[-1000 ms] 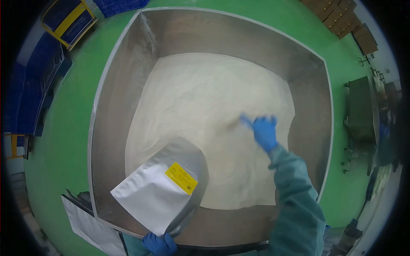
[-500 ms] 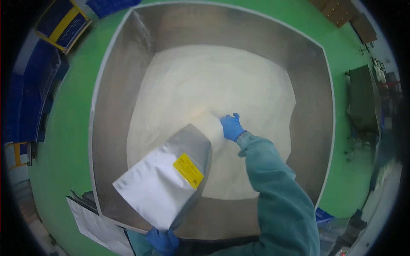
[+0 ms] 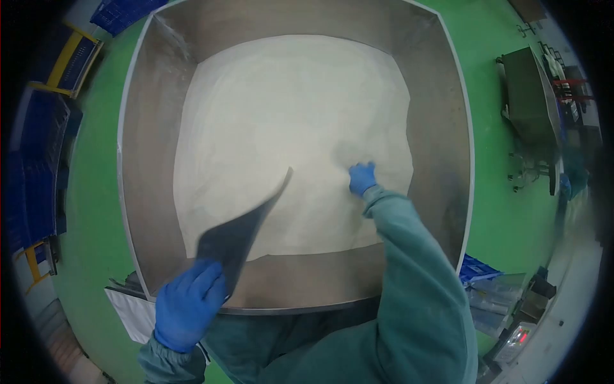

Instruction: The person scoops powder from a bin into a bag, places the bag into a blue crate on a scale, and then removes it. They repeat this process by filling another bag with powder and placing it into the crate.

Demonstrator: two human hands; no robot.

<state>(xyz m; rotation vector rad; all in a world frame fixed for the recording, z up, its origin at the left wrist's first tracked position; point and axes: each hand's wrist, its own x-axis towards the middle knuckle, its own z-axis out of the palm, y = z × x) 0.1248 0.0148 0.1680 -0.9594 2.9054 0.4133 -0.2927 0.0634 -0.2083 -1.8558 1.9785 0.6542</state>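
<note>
My left hand [image 3: 190, 304], in a blue glove, grips the bottom end of a silver foil bag [image 3: 240, 237] at the near left side of the steel bin [image 3: 307, 301]. Seen nearly edge-on, the bag looks dark grey, and its upper end reaches out over the pale powder [image 3: 288, 109] that covers the bin's floor. My right hand [image 3: 362, 179], also gloved in blue, is low over the powder right of centre with its fingers curled. Just beyond the knuckles lies a blurred greyish patch; what these fingers hold I cannot make out.
A flat silver bag [image 3: 131, 313] lies outside the bin's near left corner. Blue crates [image 3: 38, 166] stand along the left, another blue crate [image 3: 476, 269] at the lower right. A steel cart [image 3: 531, 96] is on the green floor [image 3: 492, 205] to the right.
My left hand has come up and forward over the bin's near edge, turning the bag edge-on so its yellow label is out of sight. My right hand has shifted right across the powder.
</note>
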